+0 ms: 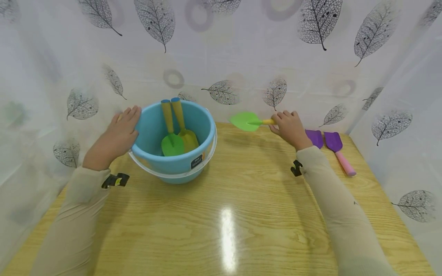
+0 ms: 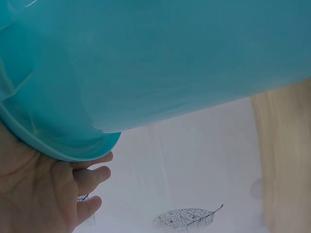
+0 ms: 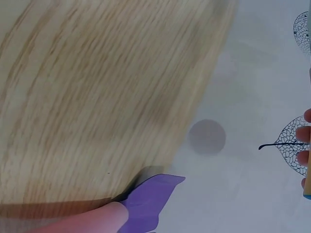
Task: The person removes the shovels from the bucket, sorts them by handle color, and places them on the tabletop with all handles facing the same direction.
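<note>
One white sheet (image 1: 241,63) at the far side, with dark leaf prints (image 1: 225,92). Next, a wood table (image 1: 269,218). On it, far left, a big blue bucket (image 1: 165,164). On the bucket's left edge, the left hand (image 1: 119,136), resting with fingers mostly straight. Farther right, the right hand (image 1: 288,128), holding a lime shovel (image 1: 246,121) by its yellow end, up above the table. Inside the bucket, a green shovel (image 1: 172,145) and a yellow shovel (image 1: 191,142), leaning. Far right, two purple shovels (image 1: 333,142), one partly hidden by the right arm.
</note>
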`<control>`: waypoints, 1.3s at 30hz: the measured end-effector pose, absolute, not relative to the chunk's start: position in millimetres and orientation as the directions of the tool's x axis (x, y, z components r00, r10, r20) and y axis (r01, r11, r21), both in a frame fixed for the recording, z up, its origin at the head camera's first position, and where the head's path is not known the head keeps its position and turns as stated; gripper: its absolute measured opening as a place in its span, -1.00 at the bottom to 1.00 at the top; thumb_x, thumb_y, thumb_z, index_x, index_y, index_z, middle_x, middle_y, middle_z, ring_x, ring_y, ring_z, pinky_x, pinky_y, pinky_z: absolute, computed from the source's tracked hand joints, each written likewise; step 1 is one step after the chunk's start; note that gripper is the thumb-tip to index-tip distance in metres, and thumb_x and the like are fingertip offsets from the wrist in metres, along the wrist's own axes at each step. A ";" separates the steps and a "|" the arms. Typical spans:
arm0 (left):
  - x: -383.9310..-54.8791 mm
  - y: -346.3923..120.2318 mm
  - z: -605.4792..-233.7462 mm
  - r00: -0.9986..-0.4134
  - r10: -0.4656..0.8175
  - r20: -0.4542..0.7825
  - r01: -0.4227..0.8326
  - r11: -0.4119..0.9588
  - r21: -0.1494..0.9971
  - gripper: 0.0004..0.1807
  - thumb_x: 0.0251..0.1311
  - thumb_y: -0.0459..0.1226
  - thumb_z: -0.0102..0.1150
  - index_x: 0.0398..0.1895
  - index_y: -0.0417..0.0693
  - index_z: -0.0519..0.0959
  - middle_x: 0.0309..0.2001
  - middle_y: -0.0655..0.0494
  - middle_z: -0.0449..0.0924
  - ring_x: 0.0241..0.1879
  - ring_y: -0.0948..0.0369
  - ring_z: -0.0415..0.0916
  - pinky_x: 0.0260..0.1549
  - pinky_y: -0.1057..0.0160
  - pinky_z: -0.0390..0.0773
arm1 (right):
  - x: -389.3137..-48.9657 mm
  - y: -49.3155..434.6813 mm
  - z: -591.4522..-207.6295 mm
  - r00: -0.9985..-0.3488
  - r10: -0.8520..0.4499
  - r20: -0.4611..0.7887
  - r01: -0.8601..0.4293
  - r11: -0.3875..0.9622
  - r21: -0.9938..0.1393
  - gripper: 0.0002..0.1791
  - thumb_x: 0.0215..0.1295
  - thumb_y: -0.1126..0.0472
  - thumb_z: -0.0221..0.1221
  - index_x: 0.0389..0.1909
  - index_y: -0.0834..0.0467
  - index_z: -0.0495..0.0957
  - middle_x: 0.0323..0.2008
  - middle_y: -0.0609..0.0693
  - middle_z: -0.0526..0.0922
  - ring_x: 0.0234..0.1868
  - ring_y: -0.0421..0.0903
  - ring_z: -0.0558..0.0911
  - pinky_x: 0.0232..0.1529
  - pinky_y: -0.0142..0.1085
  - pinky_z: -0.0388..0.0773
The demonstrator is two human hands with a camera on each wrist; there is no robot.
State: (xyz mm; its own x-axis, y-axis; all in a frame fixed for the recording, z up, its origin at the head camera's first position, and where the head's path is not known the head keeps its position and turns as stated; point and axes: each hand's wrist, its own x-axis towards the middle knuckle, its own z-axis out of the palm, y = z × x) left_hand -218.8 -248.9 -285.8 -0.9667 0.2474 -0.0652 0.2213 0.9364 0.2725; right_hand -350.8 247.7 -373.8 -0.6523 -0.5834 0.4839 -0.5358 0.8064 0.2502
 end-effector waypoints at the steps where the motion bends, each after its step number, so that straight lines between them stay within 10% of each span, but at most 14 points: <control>1: -218.8 -248.9 -285.9 -0.967 0.247 -0.064 0.221 0.936 0.274 -0.32 0.34 -0.33 -0.43 0.44 -0.37 -0.36 0.47 -0.34 -0.37 0.46 -0.23 -0.44 0.37 -0.23 -0.41 | -351.2 248.6 -375.2 -0.656 -0.583 0.480 -0.536 0.807 0.249 -0.74 0.24 0.07 0.15 -0.29 0.21 0.49 -0.41 0.12 0.60 -0.43 0.07 0.47 -0.34 -0.05 0.41; 39: -221.0 -252.7 -289.3 -0.963 0.267 -0.047 0.246 0.934 0.260 -0.34 0.34 -0.33 -0.44 0.43 -0.40 -0.32 0.46 -0.37 -0.34 0.45 -0.27 -0.39 0.37 -0.25 -0.36 | -361.7 258.7 -411.1 -0.706 -0.581 0.405 -0.550 0.810 0.204 -0.75 0.20 0.09 0.19 -0.31 0.21 0.48 -0.41 0.12 0.61 -0.45 0.07 0.50 -0.44 -0.11 0.31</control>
